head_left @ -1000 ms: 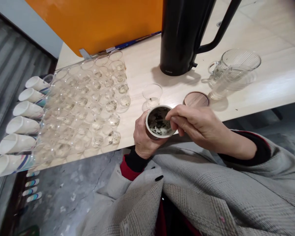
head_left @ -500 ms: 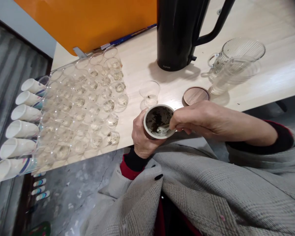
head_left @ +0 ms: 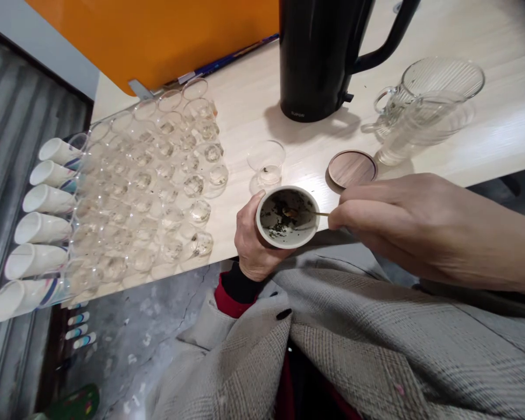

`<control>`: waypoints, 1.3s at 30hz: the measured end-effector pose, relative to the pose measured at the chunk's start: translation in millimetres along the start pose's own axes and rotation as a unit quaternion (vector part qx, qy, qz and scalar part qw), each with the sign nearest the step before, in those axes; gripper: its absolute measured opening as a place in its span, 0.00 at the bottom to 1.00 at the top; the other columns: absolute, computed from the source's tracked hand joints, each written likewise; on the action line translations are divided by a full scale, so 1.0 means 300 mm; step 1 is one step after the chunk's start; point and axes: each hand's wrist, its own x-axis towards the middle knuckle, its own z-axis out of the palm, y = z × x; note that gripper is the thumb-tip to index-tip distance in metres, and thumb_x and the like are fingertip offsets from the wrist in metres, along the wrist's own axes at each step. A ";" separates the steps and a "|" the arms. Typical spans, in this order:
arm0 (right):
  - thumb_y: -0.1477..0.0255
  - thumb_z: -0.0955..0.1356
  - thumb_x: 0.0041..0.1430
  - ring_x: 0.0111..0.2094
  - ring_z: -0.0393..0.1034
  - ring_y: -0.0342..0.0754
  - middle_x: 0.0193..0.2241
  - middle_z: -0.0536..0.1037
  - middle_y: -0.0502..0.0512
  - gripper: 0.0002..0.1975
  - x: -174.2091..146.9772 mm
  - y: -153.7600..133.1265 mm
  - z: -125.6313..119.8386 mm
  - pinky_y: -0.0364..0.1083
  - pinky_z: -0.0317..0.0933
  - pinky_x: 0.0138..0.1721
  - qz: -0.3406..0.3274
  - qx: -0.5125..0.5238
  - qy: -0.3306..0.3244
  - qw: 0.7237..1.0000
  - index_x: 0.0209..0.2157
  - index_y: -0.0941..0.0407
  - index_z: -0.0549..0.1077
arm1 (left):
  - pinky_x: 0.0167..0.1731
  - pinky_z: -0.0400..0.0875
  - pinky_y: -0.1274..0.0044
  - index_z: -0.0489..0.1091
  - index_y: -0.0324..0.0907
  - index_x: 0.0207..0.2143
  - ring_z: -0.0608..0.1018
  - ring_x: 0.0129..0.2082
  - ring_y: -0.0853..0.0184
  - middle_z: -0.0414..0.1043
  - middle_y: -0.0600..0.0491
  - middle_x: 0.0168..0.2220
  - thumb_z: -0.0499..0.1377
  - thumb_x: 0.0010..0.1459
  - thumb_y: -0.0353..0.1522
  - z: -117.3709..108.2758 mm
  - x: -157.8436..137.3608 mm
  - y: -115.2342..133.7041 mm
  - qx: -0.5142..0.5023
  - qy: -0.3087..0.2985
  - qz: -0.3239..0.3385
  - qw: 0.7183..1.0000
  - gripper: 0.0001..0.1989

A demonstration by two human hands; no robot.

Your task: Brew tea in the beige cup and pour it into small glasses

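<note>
My left hand (head_left: 251, 239) is wrapped round a pale round canister (head_left: 266, 232), its open mouth facing up toward me. Dark dried leaves, like loose tea (head_left: 284, 219), lie on the bottom and cling to the inner wall. In my right hand (head_left: 389, 221) I pinch the thin brass-coloured handle of a small spoon (head_left: 319, 214); its bowl is inside the canister among the leaves. Just beyond the canister stands a clear plastic cup (head_left: 266, 163) with a few dark bits at its base. A round wooden lid (head_left: 352, 168) lies to the right, close to my right hand.
Rows of clear plastic cups (head_left: 142, 181) holding bits of leaf fill the table's left side, with white paper cups (head_left: 41, 227) along the edge. A black kettle (head_left: 315, 64) stands at the back. Glass cup (head_left: 441, 79) and stacked plastic cups (head_left: 420, 131) are at right.
My right hand has drawn back to the right from the canister's rim, so the spoon's handle and bowl now show. The canister is tipped slightly differently; my left hand keeps its hold.
</note>
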 end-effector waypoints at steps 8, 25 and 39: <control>0.77 0.61 0.69 0.24 0.57 0.47 0.26 0.70 0.52 0.11 0.034 0.016 0.031 0.50 0.49 0.26 -0.076 -0.002 -0.030 0.997 0.33 0.51 0.70 | 0.57 0.81 0.53 0.56 0.48 0.71 0.81 0.60 0.45 0.74 0.42 0.62 0.73 0.51 0.58 0.003 -0.004 -0.004 -0.006 0.006 -0.002 1.000 0.53; 0.77 0.61 0.72 0.32 0.68 0.51 0.32 0.76 0.55 0.13 0.010 0.013 -0.005 0.50 0.54 0.31 -0.105 -0.125 -0.009 0.987 0.35 0.53 0.74 | 0.60 0.79 0.56 0.56 0.47 0.72 0.79 0.61 0.48 0.73 0.41 0.62 0.77 0.49 0.51 0.013 -0.003 0.000 -0.022 0.015 -0.002 1.000 0.55; 0.78 0.65 0.72 0.37 0.74 0.49 0.37 0.81 0.55 0.13 -0.082 0.040 0.038 0.50 0.64 0.37 0.014 0.077 0.141 0.987 0.45 0.48 0.80 | 0.60 0.79 0.56 0.55 0.44 0.71 0.79 0.61 0.48 0.73 0.39 0.62 0.73 0.54 0.52 0.016 0.008 0.010 -0.018 0.025 0.029 0.999 0.51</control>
